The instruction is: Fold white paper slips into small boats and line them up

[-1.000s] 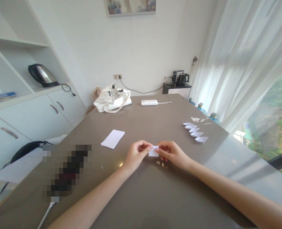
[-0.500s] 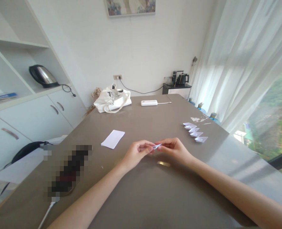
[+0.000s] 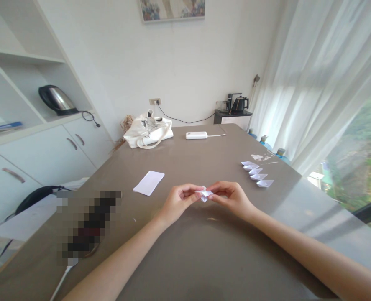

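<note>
A small white folded paper piece [image 3: 204, 194] is pinched between both hands just above the brown table [image 3: 185, 255]. My left hand [image 3: 178, 201] grips its left end with closed fingers. My right hand [image 3: 231, 198] grips its right end, thumb and fingers pressed together. The paper is spread open between them into a small pointed shape. A flat white paper slip [image 3: 148, 182] lies on the table to the left of my hands. A row of several finished folded paper boats [image 3: 257, 174] sits to the right.
A white handbag [image 3: 148, 131] and a white power bank [image 3: 196, 135] with a cable lie at the table's far end. A blurred dark object [image 3: 86, 225] stands at the near left. Cabinets with a kettle [image 3: 56, 99] line the left; curtains hang on the right.
The paper was a flat square near the table, then was lifted and turned edge-on; now it is pulled open between both hands into a small pointed shape.
</note>
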Action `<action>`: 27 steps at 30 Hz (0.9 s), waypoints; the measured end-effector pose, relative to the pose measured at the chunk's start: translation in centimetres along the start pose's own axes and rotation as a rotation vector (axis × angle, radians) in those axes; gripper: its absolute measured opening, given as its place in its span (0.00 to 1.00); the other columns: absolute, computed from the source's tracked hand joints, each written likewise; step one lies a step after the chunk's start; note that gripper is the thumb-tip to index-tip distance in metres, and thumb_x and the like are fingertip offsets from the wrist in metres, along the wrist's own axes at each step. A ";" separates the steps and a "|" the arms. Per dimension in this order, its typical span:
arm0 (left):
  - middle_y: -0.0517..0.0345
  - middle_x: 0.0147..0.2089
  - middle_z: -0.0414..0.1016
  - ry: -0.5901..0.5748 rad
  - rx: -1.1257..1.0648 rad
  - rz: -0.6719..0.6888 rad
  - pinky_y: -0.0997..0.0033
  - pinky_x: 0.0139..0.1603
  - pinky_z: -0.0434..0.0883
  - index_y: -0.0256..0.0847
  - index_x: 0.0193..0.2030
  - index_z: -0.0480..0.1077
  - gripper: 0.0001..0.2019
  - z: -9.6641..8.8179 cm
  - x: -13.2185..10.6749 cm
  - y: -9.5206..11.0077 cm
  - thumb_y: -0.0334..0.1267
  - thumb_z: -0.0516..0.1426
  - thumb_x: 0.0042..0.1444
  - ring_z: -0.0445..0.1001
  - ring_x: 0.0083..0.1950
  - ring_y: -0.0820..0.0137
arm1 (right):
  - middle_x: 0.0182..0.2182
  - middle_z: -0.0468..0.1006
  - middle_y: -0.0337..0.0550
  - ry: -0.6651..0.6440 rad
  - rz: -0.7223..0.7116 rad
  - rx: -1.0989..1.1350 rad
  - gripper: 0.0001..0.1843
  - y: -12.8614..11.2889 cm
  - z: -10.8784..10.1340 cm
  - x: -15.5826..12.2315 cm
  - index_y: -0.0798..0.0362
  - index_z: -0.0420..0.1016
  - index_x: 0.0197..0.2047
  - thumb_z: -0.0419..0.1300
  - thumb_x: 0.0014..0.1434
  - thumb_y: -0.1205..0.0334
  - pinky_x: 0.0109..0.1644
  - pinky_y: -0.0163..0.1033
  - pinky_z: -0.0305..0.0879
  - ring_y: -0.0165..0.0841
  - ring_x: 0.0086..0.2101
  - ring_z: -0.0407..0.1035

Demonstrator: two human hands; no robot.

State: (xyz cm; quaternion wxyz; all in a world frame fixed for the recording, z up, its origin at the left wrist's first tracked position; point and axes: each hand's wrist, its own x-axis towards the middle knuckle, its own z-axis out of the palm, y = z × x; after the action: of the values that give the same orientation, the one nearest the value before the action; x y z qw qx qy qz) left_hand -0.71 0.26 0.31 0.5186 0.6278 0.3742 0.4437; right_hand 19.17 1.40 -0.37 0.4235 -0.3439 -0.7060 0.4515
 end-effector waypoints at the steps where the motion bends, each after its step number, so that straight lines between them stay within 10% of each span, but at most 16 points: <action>1: 0.48 0.45 0.79 0.002 -0.008 0.001 0.67 0.48 0.71 0.35 0.42 0.75 0.14 0.0 0.0 0.0 0.42 0.61 0.51 0.77 0.45 0.64 | 0.34 0.80 0.48 0.008 -0.013 -0.007 0.15 -0.1 0.0 0.0 0.56 0.77 0.37 0.65 0.51 0.54 0.40 0.40 0.72 0.37 0.35 0.75; 27: 0.56 0.28 0.77 0.138 -0.065 0.014 0.73 0.36 0.73 0.35 0.29 0.71 0.10 0.3 -0.1 -0.2 0.41 0.64 0.47 0.76 0.31 0.71 | 0.30 0.81 0.45 0.142 0.023 0.222 0.09 -0.1 0.9 0.0 0.54 0.79 0.27 0.69 0.47 0.58 0.37 0.37 0.70 0.34 0.30 0.74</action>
State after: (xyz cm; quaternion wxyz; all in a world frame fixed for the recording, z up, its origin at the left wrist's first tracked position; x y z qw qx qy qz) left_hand -0.47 0.08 0.03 0.5087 0.5813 0.3900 0.5013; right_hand 18.38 1.06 -0.45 0.5027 -0.3339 -0.6162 0.5061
